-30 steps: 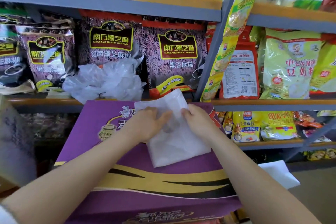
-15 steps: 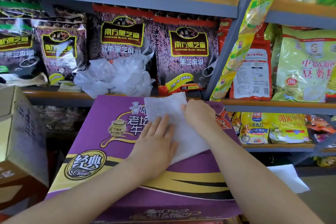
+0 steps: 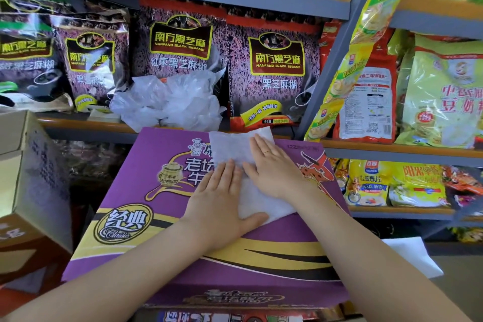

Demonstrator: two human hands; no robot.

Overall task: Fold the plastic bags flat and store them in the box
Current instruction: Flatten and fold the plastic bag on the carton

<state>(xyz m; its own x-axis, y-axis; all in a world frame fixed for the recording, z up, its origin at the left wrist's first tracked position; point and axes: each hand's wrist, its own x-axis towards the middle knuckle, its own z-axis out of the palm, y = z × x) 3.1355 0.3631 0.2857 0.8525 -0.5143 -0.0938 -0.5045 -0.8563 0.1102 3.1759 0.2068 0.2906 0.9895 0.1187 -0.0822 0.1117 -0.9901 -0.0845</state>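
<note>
A white bag (image 3: 251,180) lies flat on the purple carton (image 3: 146,206). Both hands press it, palms down, fingers spread: left hand (image 3: 222,206) on its near left part, right hand (image 3: 271,167) on its right side. Crumpled bags (image 3: 170,102) sit on the shelf (image 3: 78,123) behind.

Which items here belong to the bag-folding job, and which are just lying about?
Job:
- flat plastic bag under left hand and right hand
- crumpled bags on the shelf
- purple carton, the work surface

Lying about:
- sesame packets
- cereal packets
- brown boxes
</note>
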